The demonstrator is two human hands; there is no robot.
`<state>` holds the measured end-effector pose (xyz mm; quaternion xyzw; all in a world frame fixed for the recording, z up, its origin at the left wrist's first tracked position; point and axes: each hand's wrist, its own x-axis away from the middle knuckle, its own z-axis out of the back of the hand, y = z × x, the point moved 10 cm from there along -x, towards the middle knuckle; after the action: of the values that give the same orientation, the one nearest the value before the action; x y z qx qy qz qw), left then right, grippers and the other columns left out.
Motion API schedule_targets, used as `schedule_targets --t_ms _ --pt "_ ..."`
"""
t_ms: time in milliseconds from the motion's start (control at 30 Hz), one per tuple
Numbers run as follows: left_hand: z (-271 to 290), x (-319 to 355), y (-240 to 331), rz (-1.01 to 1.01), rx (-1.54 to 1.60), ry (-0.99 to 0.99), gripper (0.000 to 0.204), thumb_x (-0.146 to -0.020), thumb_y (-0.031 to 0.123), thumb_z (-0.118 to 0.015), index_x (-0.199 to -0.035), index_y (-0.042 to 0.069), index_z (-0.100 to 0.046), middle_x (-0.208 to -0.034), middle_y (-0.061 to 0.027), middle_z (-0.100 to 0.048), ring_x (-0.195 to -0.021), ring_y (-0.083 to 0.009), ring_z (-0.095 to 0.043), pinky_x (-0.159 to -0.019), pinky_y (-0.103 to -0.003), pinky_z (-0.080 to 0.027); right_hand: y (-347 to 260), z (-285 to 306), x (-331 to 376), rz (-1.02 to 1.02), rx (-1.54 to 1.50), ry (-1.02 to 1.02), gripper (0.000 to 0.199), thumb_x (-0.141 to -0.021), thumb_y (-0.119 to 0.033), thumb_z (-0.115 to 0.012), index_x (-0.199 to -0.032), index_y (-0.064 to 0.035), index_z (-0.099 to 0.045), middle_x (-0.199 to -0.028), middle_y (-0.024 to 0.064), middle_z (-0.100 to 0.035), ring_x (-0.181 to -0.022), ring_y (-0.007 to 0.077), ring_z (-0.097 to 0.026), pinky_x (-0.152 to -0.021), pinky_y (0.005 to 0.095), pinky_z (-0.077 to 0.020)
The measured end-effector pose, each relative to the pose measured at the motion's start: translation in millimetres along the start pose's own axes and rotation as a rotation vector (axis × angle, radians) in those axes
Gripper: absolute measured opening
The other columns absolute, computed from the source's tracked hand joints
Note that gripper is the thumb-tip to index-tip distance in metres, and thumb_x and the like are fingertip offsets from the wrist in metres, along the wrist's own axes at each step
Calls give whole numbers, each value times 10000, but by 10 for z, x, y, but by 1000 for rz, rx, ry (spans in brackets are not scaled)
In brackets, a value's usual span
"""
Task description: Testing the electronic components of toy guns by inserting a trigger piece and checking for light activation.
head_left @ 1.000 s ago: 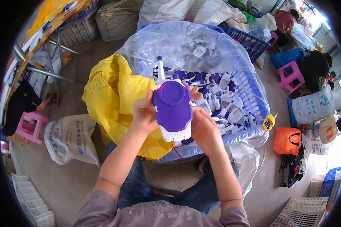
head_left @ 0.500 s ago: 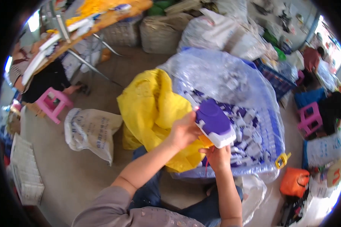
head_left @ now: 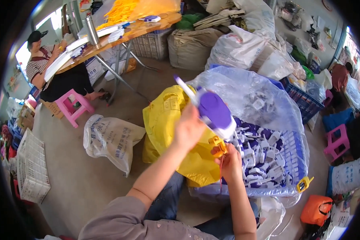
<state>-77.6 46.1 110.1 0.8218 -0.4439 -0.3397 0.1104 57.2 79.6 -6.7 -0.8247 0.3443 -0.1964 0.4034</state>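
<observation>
A purple and white plastic piece [head_left: 214, 108] with a rounded body and a narrow handle is tilted in front of me. My left hand [head_left: 188, 129] is closed on it near the base of the handle. Just below its white end, my right hand [head_left: 230, 161] pinches a small yellow plastic part [head_left: 217, 145], from which a thin red cord [head_left: 221, 176] hangs. Whether the two pieces touch is hard to tell. Behind them, a yellow sack [head_left: 164, 114] drapes over the left side of a blue basket [head_left: 294, 154], which holds many white and purple plastic pieces [head_left: 264, 156].
A yellow part [head_left: 304, 185] sits on the basket's right rim. To the left lie a white sack [head_left: 114, 140], a pink stool [head_left: 73, 107] and a white crate [head_left: 32, 168]. Another person [head_left: 42, 66] sits by the wooden table [head_left: 148, 26]. An orange bag [head_left: 316, 210] stands at right.
The purple and white piece has tilted, its handle now pointing up and left. The yellow part in my right hand now shows more fully below it. My view has shifted.
</observation>
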Motion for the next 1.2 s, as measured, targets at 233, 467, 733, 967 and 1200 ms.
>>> schedule_targets --t_ms 233,467,733,967,1200 --pt "1192 -100 84 288 183 128 475 -912 415 -419 -1169 28 -514 -1159 -137 -561 -1116 -336 -505 -990 -487 -343 -247 -29 18 130 294 59 310 -880 -195 -481 -1049 53 -557 -1196 175 -526 -761 164 -634 -572 236 -501" --pt "1946 746 776 377 -7 407 384 -901 431 -426 -1090 124 -559 -1104 -90 -587 -1038 -283 -548 -914 -481 -382 213 -777 -405 111 1204 -283 282 -740 -242 -637 -908 -18 -669 -1428 244 -250 -807 214 -661 -655 283 -504" --pt "2496 1352 1374 247 -148 519 433 -902 431 -421 -1113 70 -534 -1071 -123 -591 -1032 -301 -543 -877 -481 -400 488 -541 -1189 -50 1439 -156 290 -753 -339 -599 -833 -82 -708 -729 92 -680 -712 197 -645 -650 306 -508" --pt "2660 1441 1266 623 -607 618 390 -863 371 -528 -1115 74 -499 -938 -34 -556 -882 -188 -532 -842 -365 -401 -197 279 -1009 -23 53 339 272 -855 -249 -590 -921 13 -561 -794 65 -606 -608 159 -610 -431 190 -474" --pt "2348 210 286 484 -1121 326 417 -829 339 -604 -1051 9 -480 -846 -58 -564 -829 -146 -542 -774 -306 -417 -79 309 -502 -78 -116 273 284 -891 -290 -549 -944 -13 -581 -810 47 -614 -654 136 -612 -432 167 -466"
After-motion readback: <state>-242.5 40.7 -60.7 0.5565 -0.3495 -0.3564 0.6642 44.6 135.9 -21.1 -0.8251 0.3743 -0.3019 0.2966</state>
